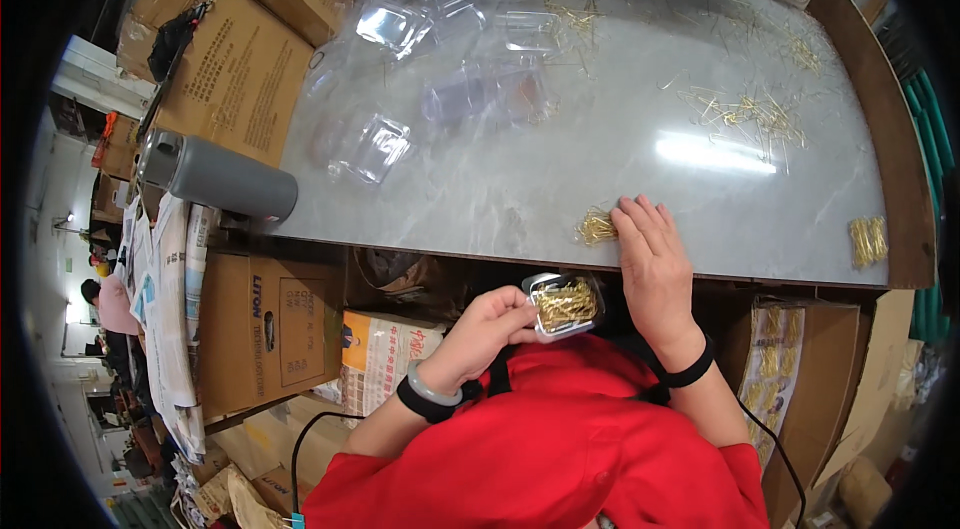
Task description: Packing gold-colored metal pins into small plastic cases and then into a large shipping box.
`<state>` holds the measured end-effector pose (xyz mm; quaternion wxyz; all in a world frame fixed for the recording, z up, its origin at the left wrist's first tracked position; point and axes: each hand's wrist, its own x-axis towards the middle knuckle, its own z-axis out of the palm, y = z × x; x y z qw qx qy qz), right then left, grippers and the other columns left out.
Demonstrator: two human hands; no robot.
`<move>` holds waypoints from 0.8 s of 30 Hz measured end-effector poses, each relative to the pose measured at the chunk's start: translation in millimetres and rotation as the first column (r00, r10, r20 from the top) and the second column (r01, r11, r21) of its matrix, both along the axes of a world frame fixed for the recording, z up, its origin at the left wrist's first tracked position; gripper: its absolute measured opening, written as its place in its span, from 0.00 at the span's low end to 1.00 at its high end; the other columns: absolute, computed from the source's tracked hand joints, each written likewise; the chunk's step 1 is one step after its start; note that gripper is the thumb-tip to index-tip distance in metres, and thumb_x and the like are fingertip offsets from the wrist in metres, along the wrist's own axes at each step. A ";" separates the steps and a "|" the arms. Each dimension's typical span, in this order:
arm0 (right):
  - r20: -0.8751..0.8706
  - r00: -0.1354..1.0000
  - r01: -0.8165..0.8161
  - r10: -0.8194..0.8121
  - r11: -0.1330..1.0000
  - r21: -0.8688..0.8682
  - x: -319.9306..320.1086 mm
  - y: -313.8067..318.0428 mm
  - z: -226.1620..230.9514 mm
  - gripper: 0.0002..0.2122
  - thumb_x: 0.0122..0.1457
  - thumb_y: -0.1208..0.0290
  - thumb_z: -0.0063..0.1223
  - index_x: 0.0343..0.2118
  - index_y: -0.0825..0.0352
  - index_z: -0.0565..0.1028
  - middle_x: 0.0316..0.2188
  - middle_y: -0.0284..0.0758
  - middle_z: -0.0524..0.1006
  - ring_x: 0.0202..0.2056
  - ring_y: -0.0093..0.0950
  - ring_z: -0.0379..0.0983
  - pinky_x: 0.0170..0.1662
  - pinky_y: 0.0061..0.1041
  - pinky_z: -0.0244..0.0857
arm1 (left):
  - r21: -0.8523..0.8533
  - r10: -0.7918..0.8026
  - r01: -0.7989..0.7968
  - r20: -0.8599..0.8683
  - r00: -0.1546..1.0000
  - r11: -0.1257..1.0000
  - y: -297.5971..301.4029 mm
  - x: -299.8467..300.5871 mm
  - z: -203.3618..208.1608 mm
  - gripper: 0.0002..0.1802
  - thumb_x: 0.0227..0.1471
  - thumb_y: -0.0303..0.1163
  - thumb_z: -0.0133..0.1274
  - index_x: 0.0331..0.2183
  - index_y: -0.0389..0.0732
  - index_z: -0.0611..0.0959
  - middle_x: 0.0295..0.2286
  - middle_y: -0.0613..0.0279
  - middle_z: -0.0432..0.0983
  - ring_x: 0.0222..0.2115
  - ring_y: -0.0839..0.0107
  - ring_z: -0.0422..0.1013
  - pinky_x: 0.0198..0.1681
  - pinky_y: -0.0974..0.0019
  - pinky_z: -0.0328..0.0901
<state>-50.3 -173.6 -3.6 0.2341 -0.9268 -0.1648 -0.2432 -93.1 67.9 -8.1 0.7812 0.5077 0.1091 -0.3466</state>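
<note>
My left hand (pixel 487 326) pinches the edge of a small clear plastic box (pixel 546 334) just below the table's front edge. Gold-coloured wire hooks (pixel 568 306) fill the box. On the table, my right hand (pixel 655 254) lies with its fingers stretched out, beside a small bunch of gold wire hooks (pixel 597 226). The fingertips seem to touch that bunch, but the contact is partly hidden. Farther right, another neat bunch of hooks (pixel 868 241) sits near the table's corner.
Loose hooks (pixel 755 119) lie scattered across the grey table (pixel 600 149). Clear plastic boxes (pixel 440 9) pile up at the back left. A grey bottle (pixel 225 174) stands at the left edge, near cardboard boxes (pixel 235 79). A raised wooden border (pixel 870 79) closes the right side.
</note>
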 end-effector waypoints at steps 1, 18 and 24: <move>0.001 1.000 -0.011 0.011 1.000 -0.006 -0.5 -0.3 1.0 0.17 0.53 0.84 0.53 0.47 0.70 0.76 0.50 0.41 0.77 0.55 0.43 0.73 0.61 0.43 0.64 | -0.026 0.027 -0.026 0.008 1.000 0.999 -3.7 1.6 -2.3 0.06 0.65 0.26 0.48 0.36 0.34 0.77 0.37 0.59 0.76 0.39 0.72 0.76 0.49 0.58 0.76; -0.117 0.911 -0.362 0.394 0.904 0.226 -60.3 9.6 4.4 0.20 0.50 0.84 0.59 0.48 0.70 0.76 0.53 0.43 0.76 0.58 0.46 0.70 0.62 0.48 0.63 | 0.020 0.050 -0.056 0.224 0.973 0.998 -10.6 -21.2 15.4 0.04 0.67 0.27 0.47 0.39 0.37 0.74 0.38 0.63 0.75 0.40 0.77 0.73 0.49 0.69 0.69; 0.023 0.967 -0.250 0.255 0.925 0.287 -21.3 14.8 19.8 0.15 0.57 0.83 0.56 0.48 0.68 0.76 0.50 0.43 0.77 0.56 0.47 0.72 0.61 0.47 0.64 | 0.090 0.024 -0.080 0.504 0.864 0.993 -23.9 33.6 25.9 0.04 0.66 0.27 0.48 0.39 0.36 0.73 0.37 0.64 0.74 0.37 0.79 0.72 0.43 0.71 0.69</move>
